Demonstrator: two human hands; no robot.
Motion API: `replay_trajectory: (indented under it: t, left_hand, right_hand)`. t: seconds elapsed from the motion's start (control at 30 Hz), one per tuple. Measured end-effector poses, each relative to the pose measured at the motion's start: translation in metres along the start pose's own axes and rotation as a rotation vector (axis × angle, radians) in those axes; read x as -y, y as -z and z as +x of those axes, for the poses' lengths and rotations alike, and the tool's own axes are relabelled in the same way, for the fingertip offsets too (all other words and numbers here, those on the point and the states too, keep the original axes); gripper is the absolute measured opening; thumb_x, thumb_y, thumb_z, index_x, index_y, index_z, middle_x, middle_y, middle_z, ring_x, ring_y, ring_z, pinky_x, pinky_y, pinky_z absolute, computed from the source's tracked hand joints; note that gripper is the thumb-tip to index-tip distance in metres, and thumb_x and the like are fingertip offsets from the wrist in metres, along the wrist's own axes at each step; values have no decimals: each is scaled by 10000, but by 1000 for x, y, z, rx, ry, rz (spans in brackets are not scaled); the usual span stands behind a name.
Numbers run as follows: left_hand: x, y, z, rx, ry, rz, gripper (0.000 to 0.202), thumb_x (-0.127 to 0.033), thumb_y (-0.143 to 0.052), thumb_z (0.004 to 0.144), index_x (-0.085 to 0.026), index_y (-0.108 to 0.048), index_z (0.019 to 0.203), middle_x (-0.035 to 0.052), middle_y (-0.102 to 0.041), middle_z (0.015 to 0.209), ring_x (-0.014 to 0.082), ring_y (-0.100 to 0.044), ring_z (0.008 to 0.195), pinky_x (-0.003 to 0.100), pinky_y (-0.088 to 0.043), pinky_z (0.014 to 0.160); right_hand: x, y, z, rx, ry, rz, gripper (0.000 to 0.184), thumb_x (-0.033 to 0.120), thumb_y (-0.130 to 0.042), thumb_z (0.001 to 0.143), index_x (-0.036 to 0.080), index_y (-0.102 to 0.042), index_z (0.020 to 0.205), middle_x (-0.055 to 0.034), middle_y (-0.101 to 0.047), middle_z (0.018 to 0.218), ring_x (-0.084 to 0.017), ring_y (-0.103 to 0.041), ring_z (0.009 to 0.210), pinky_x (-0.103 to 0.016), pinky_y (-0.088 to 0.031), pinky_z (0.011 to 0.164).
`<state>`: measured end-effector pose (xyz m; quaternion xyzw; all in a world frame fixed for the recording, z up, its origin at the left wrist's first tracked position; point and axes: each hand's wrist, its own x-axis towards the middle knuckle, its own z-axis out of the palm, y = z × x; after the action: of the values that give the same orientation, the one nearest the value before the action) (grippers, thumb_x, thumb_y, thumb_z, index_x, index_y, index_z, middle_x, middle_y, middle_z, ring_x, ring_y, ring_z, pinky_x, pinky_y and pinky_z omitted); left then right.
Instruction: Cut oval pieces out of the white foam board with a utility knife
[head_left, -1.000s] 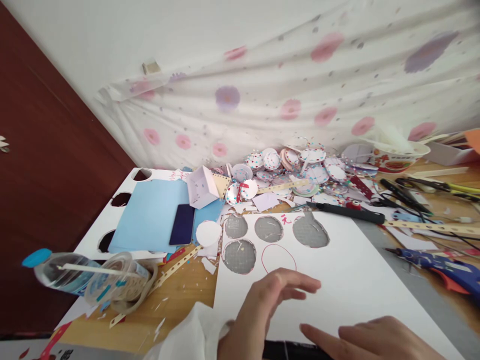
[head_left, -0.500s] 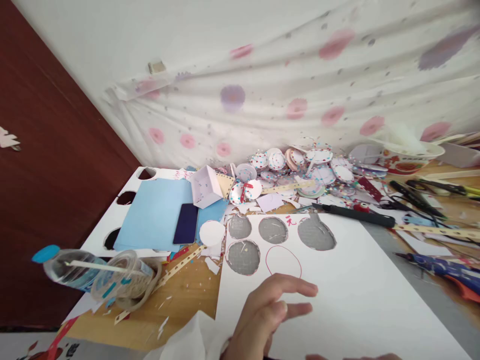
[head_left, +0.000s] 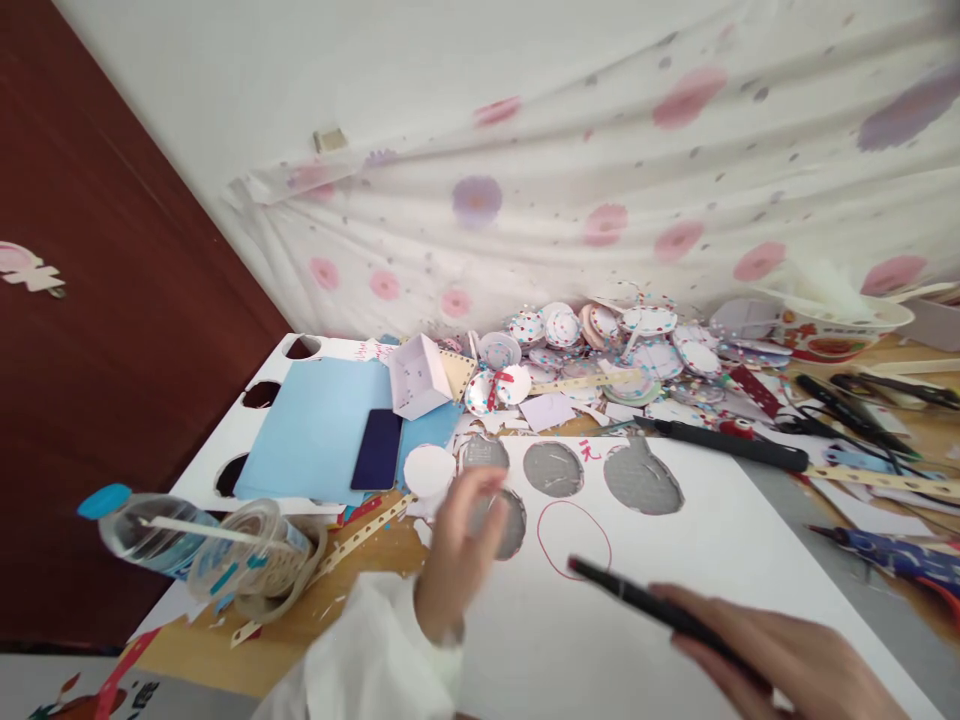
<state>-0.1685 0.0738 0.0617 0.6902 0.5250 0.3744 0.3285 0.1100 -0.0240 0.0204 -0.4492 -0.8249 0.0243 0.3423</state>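
Observation:
My right hand (head_left: 780,640) grips a black marker (head_left: 637,597) with a red end, slanting up and left over the white board (head_left: 712,560). That red end is at the lower edge of a red drawn circle (head_left: 574,540). Fingers apart and slightly blurred, my left hand (head_left: 463,545) hovers by the cut-out holes with nothing in it. A grey mat shows through several round openings, among them a hole (head_left: 553,470) beside a red written mark. To the left lies a white paper disc (head_left: 429,470).
Decorated paper discs (head_left: 645,360) are heaped along the back. A black-handled knife (head_left: 727,443) lies across the board's far edge. Left are a phone (head_left: 377,450), blue sheets (head_left: 311,420), a bottle (head_left: 154,530) and a plastic cup (head_left: 251,545). A paper bowl (head_left: 832,335) stands at far right.
My left hand has moved left and back, off the circle toward the holes. My right hand has risen into view from the bottom edge with the marker. The view has shifted slightly.

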Motion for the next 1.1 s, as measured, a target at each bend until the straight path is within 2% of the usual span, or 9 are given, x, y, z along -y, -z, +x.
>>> replay_trajectory:
  t: [0.03,0.1,0.2,0.27,0.47,0.57,0.67,0.9,1.1]
  left_hand:
    - [20,12,16,-165,33,321,296,-323,-466,881,-187,-588,1114,83,-619,1160,191,-583,1101,304,-464,994]
    - [60,39,42,-351,153,514,380,-257,-514,800,-102,-552,1144,175,-563,1223,273,-504,1200,411,-379,1076]
    - [107,70,64,-505,330,714,638,-366,-605,727,31,-476,1209,313,-479,1265,442,-379,1263,600,-269,1072]
    - [123,80,70,-539,405,820,728,-432,-624,705,73,-465,1204,347,-466,1246,485,-384,1222,613,-300,1021]
    - [129,90,85,-472,430,1029,610,-529,-551,769,-4,-577,1079,260,-552,1102,405,-493,1086,490,-405,933]
    - [131,93,93,-444,429,1085,655,-606,-553,750,-31,-588,1061,236,-555,1081,391,-503,1067,465,-436,886]
    - [133,92,100,-435,441,1115,733,-642,-577,713,-25,-566,1109,238,-548,1102,395,-500,1070,462,-456,849]
    - [136,84,108,-441,455,1115,671,-555,-561,734,-33,-545,1155,240,-546,1145,392,-486,1107,492,-466,839]
    - [139,82,105,-485,458,1044,682,-576,-551,723,-57,-530,1166,254,-541,1169,419,-474,1136,546,-449,867]
  right_hand:
    - [-12,-2,-5,-2,-75,-16,313,335,-521,973,245,-528,1272,-10,-775,927,-158,-746,717,-181,-536,615]
    - [-33,-12,-17,-50,-309,-27,279,409,-524,959,256,-587,1184,-19,-776,975,-192,-751,741,-210,-545,610]
    - [-49,-31,-28,15,-602,31,350,512,-463,957,249,-636,1109,-25,-778,939,-215,-738,694,-256,-541,560]
    - [-50,-39,-27,62,-626,43,363,533,-450,950,268,-651,1096,-8,-779,906,-217,-728,662,-280,-533,560]
    - [-45,-45,-16,49,-583,-6,338,525,-417,953,313,-656,1064,26,-780,886,-219,-733,677,-299,-514,577]
    - [-47,-44,-17,71,-589,-5,330,536,-423,955,322,-639,1083,38,-778,900,-216,-738,696,-299,-517,587]
    - [-47,-45,-19,81,-580,-18,318,531,-421,961,329,-630,1091,45,-779,940,-223,-746,748,-301,-527,609]
    - [-48,-46,-22,105,-558,-54,309,506,-420,972,319,-615,1120,39,-778,959,-216,-749,761,-305,-532,614]
    - [-47,-45,-19,78,-559,-44,325,507,-430,964,302,-643,1099,11,-783,950,-225,-750,751,-298,-534,603]
